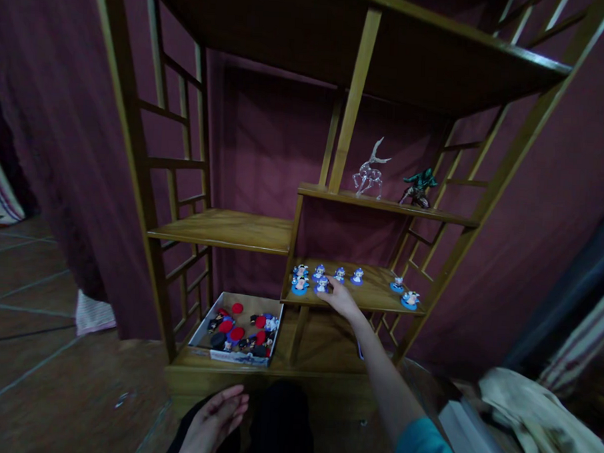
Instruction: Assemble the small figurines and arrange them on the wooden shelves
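Note:
My right hand [337, 296] reaches to the lower right shelf [374, 293], its fingertips closed on a small white and purple figurine [322, 285] in the front row. Behind it stand matching purple-based figurines, one [320, 272] at the back, another [339, 274] beside it and a third [356, 276] to the right. Blue-based figurines stand at the shelf's left end [300, 284] and right end [409, 299]. Low in front of the cabinet, my left hand [217, 420] is held palm up near my knees, fingers loosely curled and nothing visible in it.
An open cardboard box [204, 348] holds several figurines with red and black bases on the bottom board. Above, a clear glass deer [369, 171] and a dark green figure [420, 187] stand on a shelf. A wooden post [355, 102] and a bare left shelf [226, 228] are nearby.

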Demonstrator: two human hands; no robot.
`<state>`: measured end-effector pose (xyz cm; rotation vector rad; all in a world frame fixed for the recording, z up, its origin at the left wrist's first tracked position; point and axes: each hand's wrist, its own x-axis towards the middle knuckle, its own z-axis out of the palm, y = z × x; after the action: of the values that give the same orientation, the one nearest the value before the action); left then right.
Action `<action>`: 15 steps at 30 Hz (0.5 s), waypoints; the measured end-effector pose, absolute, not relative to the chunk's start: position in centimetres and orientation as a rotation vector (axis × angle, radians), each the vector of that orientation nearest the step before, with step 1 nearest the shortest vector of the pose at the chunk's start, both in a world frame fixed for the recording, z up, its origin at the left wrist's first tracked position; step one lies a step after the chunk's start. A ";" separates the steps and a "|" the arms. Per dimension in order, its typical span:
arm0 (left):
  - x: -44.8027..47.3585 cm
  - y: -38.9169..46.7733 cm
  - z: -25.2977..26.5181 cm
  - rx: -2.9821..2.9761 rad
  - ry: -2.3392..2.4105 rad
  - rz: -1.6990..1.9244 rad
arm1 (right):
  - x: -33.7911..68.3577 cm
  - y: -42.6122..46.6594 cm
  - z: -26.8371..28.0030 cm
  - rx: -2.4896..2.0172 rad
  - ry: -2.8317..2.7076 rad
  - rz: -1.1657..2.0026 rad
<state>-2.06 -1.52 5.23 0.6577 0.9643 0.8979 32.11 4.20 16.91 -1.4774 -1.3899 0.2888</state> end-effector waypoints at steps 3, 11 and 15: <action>-2.3 -1.7 5.2 0.659 0.971 0.907 | 31.9 4.0 17.2 -1.482 -1.385 0.306; -2.8 -1.6 6.5 0.714 0.955 0.937 | 31.6 3.6 17.8 -1.489 -1.413 0.349; -4.1 -0.2 6.3 0.705 1.008 0.969 | 31.5 3.5 17.6 -1.492 -1.417 0.312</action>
<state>-4.08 -0.20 6.35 0.7047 1.0082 0.9693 31.46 3.50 17.61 -1.4919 -1.4172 0.3121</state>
